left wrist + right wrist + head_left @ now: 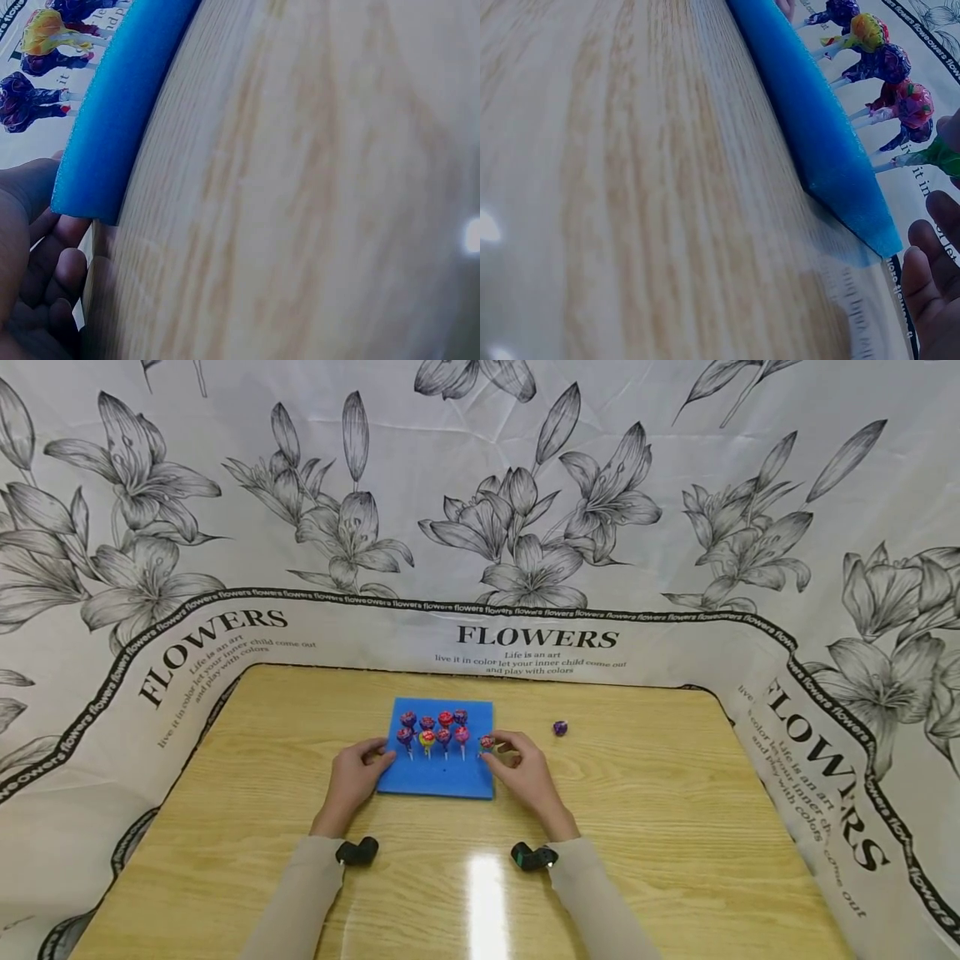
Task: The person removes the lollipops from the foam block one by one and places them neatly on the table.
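Observation:
A blue foam board (431,782) lies on the table, with several wrapped lollipops standing upright in it by their white sticks, among them a yellow one (427,737) and a pink one (462,735). My left hand (358,770) grips the board's left edge, thumb at the top face and fingers at the side. At the board's right side, my right hand (527,768) pinches a lollipop with a green wrapper (937,159) by its head. Its stick meets the foam's top in the right wrist view; how deep it goes I cannot tell.
One purple-wrapped lollipop (560,727) lies on the wooden table (645,810), right of the board. A white curtain (360,639) printed with flowers encloses the table's back and sides. Black wrist cameras (357,852) sit at both cuffs.

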Available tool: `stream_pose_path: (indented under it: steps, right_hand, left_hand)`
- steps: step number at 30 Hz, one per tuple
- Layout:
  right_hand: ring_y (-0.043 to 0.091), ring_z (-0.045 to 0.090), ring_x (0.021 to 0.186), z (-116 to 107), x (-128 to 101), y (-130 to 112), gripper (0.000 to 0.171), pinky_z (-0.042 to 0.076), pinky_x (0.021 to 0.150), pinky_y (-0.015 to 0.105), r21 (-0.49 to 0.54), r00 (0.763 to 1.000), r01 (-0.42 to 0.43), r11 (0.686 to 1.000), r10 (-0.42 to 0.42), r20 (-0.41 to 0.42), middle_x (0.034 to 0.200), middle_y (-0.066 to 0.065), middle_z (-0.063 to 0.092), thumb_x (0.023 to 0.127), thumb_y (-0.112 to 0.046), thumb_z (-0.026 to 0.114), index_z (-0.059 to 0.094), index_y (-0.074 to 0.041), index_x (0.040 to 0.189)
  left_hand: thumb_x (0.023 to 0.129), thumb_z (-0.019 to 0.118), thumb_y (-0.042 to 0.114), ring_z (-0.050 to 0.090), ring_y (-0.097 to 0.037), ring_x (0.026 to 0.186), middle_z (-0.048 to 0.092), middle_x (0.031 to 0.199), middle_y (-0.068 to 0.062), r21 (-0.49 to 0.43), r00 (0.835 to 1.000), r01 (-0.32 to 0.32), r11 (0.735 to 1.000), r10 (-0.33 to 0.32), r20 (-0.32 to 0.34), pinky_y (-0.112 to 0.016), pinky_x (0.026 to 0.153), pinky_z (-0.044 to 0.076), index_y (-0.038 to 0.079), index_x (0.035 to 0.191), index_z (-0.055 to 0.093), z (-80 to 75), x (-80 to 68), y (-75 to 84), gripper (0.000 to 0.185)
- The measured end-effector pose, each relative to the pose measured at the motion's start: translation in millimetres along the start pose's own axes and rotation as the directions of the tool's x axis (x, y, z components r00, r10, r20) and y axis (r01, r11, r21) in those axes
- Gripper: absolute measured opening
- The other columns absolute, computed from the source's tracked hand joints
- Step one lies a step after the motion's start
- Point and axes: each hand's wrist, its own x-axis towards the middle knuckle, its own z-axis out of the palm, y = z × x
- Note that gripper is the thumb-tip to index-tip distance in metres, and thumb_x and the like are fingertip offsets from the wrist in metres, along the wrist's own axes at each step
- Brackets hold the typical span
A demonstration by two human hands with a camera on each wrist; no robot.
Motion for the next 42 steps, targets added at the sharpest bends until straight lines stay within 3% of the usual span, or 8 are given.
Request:
stream_pose_path:
  steps: [13, 23, 32, 42]
  right_hand:
    - [0.027, 0.067, 0.107, 1.5, -0.1, 0.1, 0.039, 0.054, 0.083, 0.029, -0.007, 1.0, 0.01, 1.0, -0.01, 0.003, 0.121, 0.009, 0.069, 0.095, -0.021, 0.076, 0.068, -0.004, 0.13]
    - [0.027, 0.066, 0.106, 5.1, 0.5, -2.3, 0.036, 0.052, 0.079, 0.027, 0.051, 0.999, -0.048, 0.998, 0.048, -0.004, 0.114, 0.012, 0.073, 0.095, -0.019, 0.076, 0.068, -0.006, 0.128]
    - [0.033, 0.066, 0.105, -5.1, -6.7, -38.8, 0.032, 0.052, 0.078, 0.027, 0.079, 0.999, -0.039, 0.996, 0.036, 0.039, 0.115, 0.02, 0.072, 0.096, -0.01, 0.074, 0.066, 0.003, 0.124]
    - [0.027, 0.068, 0.1, -4.6, -6.6, -43.4, 0.029, 0.053, 0.074, 0.027, 0.093, 1.0, -0.01, 0.996, 0.01, 0.01, 0.11, 0.02, 0.073, 0.094, -0.007, 0.075, 0.067, 0.003, 0.12]
  left_hand:
    - [0.096, 0.075, 0.025, 0.061, -0.019, 0.085, 0.075, 0.105, -0.011, 0.002, 1.0, -0.006, 1.0, 0.006, -0.004, -0.03, 0.075, 0.048, 0.002, 0.126, 0.073, -0.7, -1.8, 0.7, 0.038]
    - [0.096, 0.075, 0.024, 0.059, -0.017, 0.084, 0.074, 0.103, -0.011, 0.003, 1.0, -0.014, 1.0, 0.014, -0.005, -0.028, 0.073, 0.047, 0.002, 0.125, 0.073, -1.2, -2.4, 1.0, 0.036]
    - [0.096, 0.075, 0.025, 0.06, -0.019, 0.086, 0.074, 0.104, -0.011, -0.007, 1.0, -0.007, 1.0, 0.007, 0.001, -0.03, 0.075, 0.048, 0.002, 0.125, 0.073, -1.7, -3.2, 1.7, 0.037]
    - [0.096, 0.075, 0.024, 0.059, -0.018, 0.084, 0.074, 0.104, -0.011, -0.002, 1.0, 0.001, 1.0, -0.001, 0.006, -0.028, 0.073, 0.047, 0.002, 0.125, 0.073, -1.9, -1.9, 1.3, 0.037]
